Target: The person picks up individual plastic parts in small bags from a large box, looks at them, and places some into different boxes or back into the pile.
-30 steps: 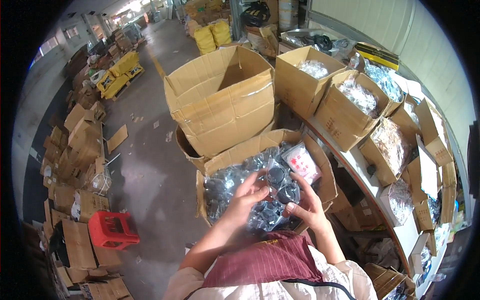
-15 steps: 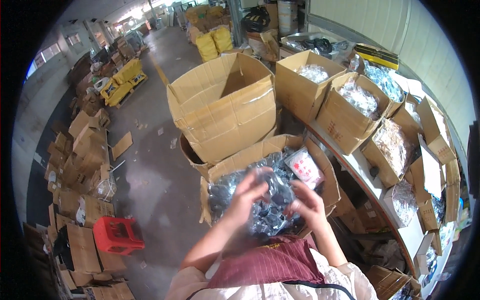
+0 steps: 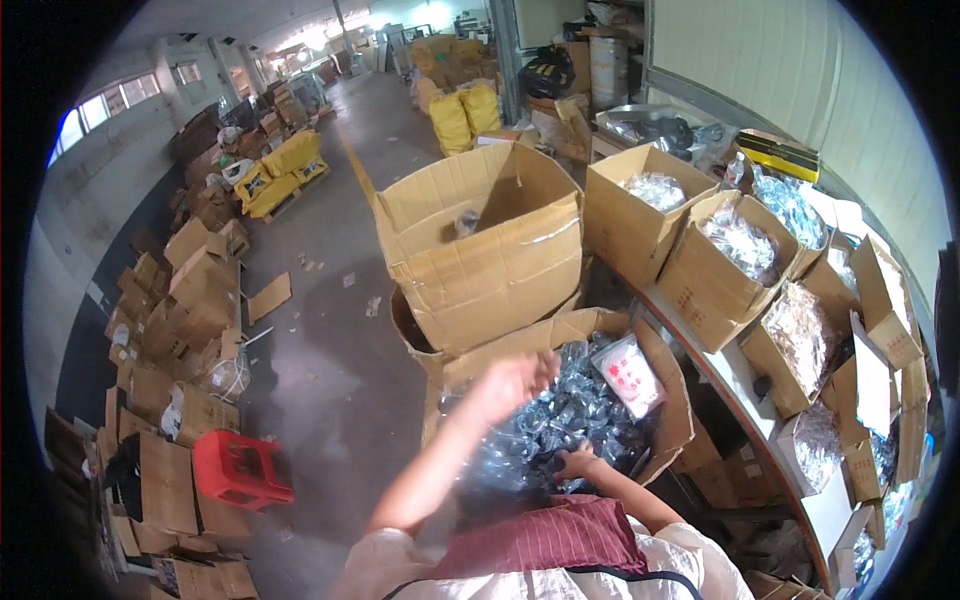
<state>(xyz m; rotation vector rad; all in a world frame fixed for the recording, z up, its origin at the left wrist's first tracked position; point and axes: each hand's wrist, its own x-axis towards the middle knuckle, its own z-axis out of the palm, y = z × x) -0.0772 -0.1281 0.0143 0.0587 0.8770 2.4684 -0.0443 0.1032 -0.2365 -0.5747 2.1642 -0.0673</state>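
One tall brown box [image 3: 490,290] stands mid-frame. Below it, a wide box [image 3: 672,402] holds shiny dark bags [image 3: 578,402], with a white packet [image 3: 628,376] at their right. Low in the middle, the right hand [image 3: 580,462] touches bags, fingers bent; the left hand [image 3: 512,386] is blurry. I cannot tell if either holds one. A small bag [image 3: 467,223] shows inside the tall box.

On the left of my left hand [image 3: 512,388] is a gray floor [image 3: 330,300] with a red stool [image 3: 218,465]. Farther left, a wall [image 3: 112,185] has bright windows [image 3: 113,99]. A long table [image 3: 825,515] is right of my right hand [image 3: 577,462]. Lights [image 3: 318,38] shine far ahead.
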